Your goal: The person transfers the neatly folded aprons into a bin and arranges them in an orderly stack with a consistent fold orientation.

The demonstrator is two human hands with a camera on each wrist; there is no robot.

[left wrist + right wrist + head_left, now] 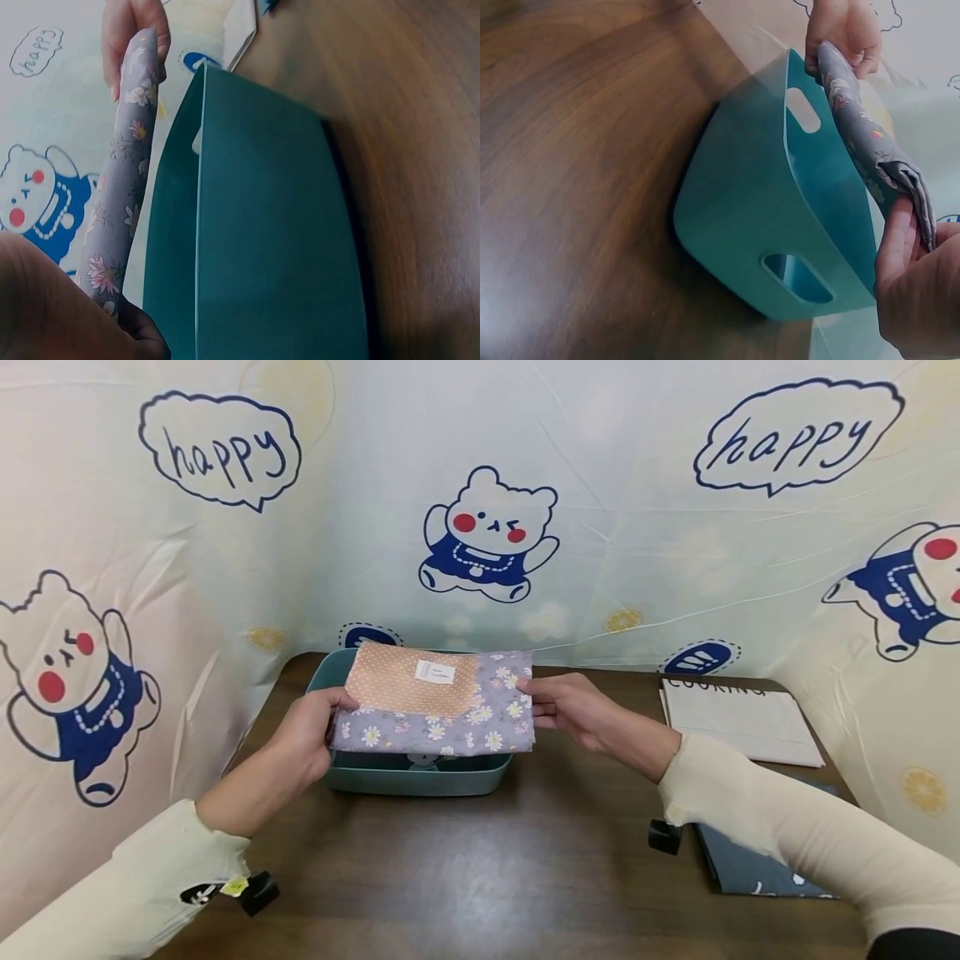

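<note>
A folded floral cloth, grey-purple with white daisies, an orange dotted patch and a small white label, is held flat above a teal plastic bin. My left hand pinches its left end, thumb on top. At the opposite end my right hand grips the edge, with fingers underneath in the right wrist view. Seen from the left wrist, the cloth hangs above the rim of the bin. Most of the bin's inside is hidden beneath the cloth.
A folded white cloth printed "COOKING" lies at the back right of the wooden table. In front of it is a folded dark blue-grey cloth, partly under my right sleeve. A printed curtain encloses the back and sides.
</note>
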